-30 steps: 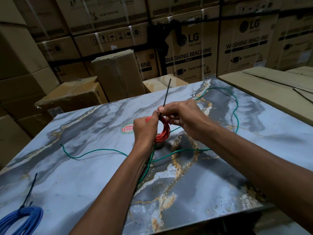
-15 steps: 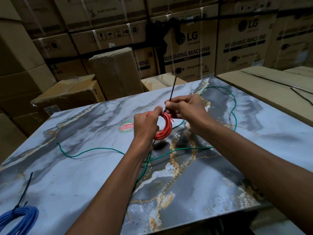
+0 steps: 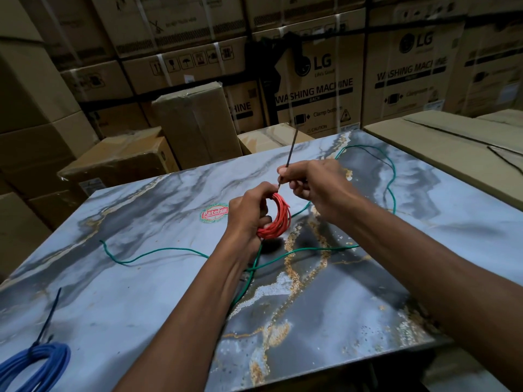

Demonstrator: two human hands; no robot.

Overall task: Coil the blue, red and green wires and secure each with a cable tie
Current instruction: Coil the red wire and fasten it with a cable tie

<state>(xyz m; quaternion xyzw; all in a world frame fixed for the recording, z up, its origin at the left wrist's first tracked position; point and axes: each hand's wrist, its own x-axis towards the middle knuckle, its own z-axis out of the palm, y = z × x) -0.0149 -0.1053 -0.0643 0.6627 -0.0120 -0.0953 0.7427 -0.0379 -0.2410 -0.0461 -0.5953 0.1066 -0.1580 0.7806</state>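
Stacked brown cardboard cartons (image 3: 319,89) printed "LG Washing Machine" are seen behind a grey-blue marbled worktop (image 3: 141,292) with gold veining. Above the worktop's centre, a coiled red wire (image 3: 278,220) is gripped by the left hand (image 3: 249,213), its fingers curled round the coil's left side. A thin black cable tie (image 3: 291,149), rising from the top of the red coil, is pinched by the right hand (image 3: 314,181). An uncoiled green wire (image 3: 158,251) is laid loosely beneath and around the red coil. A coiled blue wire (image 3: 36,363), bound with a black tie, is placed well to the coil's near left.
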